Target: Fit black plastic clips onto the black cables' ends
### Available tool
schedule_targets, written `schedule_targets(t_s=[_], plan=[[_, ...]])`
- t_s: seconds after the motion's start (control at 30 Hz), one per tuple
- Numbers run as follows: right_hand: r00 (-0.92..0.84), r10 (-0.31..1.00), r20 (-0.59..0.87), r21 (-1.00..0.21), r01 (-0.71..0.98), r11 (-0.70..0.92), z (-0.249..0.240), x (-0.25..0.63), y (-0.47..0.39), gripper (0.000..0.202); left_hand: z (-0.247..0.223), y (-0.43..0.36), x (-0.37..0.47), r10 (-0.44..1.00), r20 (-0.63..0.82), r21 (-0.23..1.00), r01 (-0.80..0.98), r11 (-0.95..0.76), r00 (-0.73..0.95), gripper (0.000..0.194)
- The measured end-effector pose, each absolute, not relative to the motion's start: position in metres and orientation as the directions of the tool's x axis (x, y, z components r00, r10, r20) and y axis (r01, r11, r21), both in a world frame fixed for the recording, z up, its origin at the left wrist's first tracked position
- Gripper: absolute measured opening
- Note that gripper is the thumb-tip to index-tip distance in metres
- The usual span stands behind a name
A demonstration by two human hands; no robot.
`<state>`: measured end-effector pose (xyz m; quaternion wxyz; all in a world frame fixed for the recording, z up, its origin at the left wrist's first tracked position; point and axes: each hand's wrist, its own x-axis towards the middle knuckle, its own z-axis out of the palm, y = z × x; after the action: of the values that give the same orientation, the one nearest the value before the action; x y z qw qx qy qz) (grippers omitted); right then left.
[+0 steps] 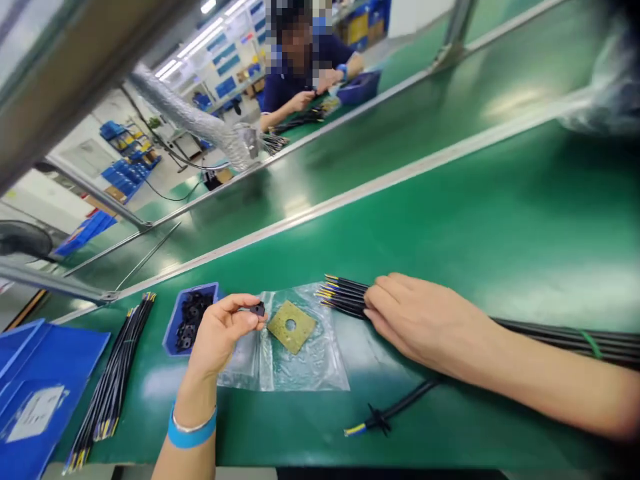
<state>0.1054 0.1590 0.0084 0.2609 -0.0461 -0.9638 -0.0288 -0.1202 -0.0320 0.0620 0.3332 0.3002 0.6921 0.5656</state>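
left hand [215, 337]: its grip pinches a black piece [257, 309], just left of the yellow square [304, 327].
right hand [415, 313]: on the black wires [347, 297], right of the square; i can't see if its grip squeezes.
black piece: could drop if the pinch slips.
black wires: might roll apart if bumped.
white label [35, 413]: far left of the square, too blurry to read.

The right hand [415, 317] covers part of a bundle of black cables [346, 297], which runs past the right edge; a single cable [405, 400] disappears beneath that forearm. Left-hand [220, 333] fingers partly hide a small black piece [258, 309] — its details too tiny to tell. A blue container [83, 353] is cut off at left, its label [36, 413] unreadable — and a shape [613, 80] at upper right is blurred.
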Motion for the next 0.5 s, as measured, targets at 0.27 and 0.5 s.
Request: schedule_targets(t_s=[0.27, 0.5], plan=[[-0.869, -0.014, 0.495, -0.217, -0.139, 0.966, 0.013, 0.113, 0.145, 0.022, 0.035, -0.018, -0.087, 0.938, 0.216, 0.406, 0.899, 0.166, -0.271, 0.012], [-0.844, -0.033, 0.535, -0.314, -0.235, 0.92, 0.014, 0.111, 0.144, 0.022, 0.032, -0.007, -0.068, 0.972, 0.216, 0.15, 0.987, 0.06, -0.092, 0.013]])
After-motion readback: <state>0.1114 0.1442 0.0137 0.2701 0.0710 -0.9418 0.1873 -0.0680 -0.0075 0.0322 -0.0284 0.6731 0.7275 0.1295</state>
